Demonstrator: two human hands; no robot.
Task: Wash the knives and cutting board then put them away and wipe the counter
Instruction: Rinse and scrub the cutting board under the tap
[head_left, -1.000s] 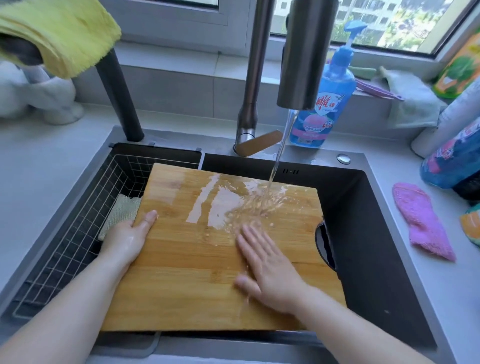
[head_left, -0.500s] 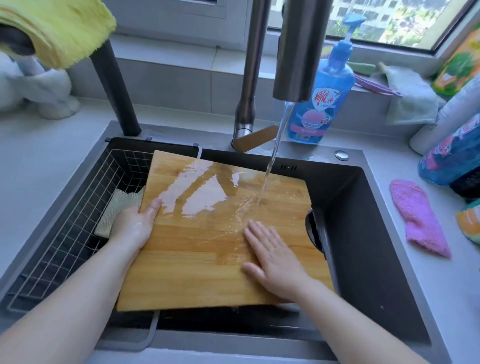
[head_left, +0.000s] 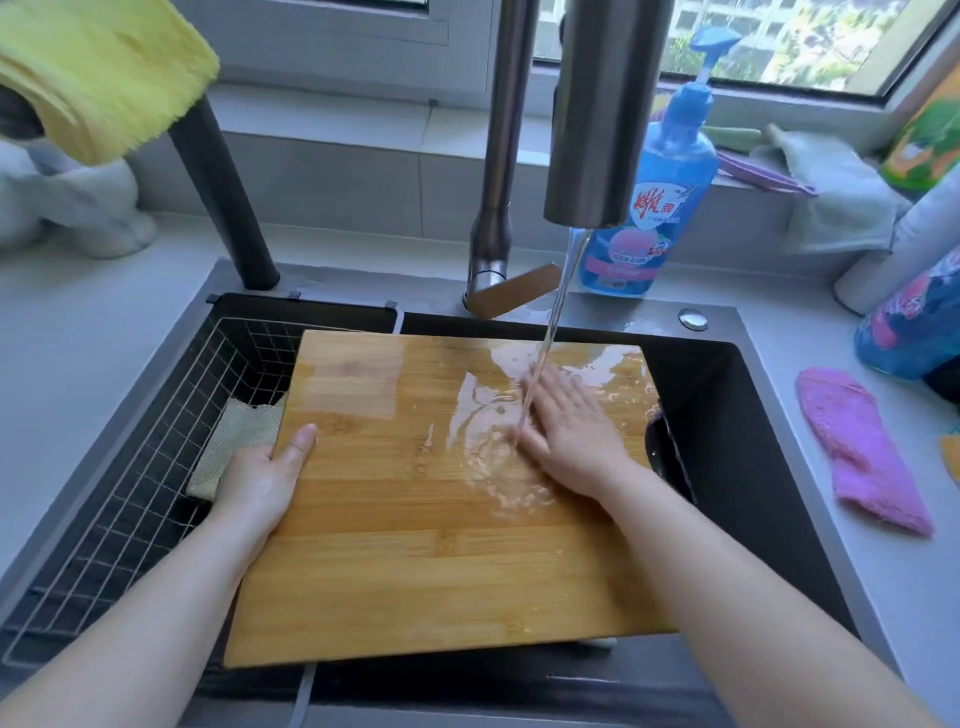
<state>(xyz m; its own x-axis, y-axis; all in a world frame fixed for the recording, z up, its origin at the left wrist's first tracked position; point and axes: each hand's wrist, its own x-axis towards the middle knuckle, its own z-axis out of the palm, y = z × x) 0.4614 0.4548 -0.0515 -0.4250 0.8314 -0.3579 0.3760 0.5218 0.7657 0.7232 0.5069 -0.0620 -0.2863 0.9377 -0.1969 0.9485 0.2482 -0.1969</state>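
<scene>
The cutting board (head_left: 415, 499) lies over the sink (head_left: 737, 467), under the faucet (head_left: 597, 114). The left hand (head_left: 260, 478) grips its left edge; the right hand (head_left: 571, 431) rubs it flat-fingered. Stiff, probably heavy and slippery when wet, it seems best held by both side edges.

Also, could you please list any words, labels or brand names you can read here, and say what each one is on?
"雕牌" (stylised red characters, my best reading): on the label of the blue soap bottle.
Print on the pink band of that label: too small to read.
Print on the blue printed package at the right edge: blurred, unreadable.
Print on the orange and green pack by the window: nothing legible.
</scene>
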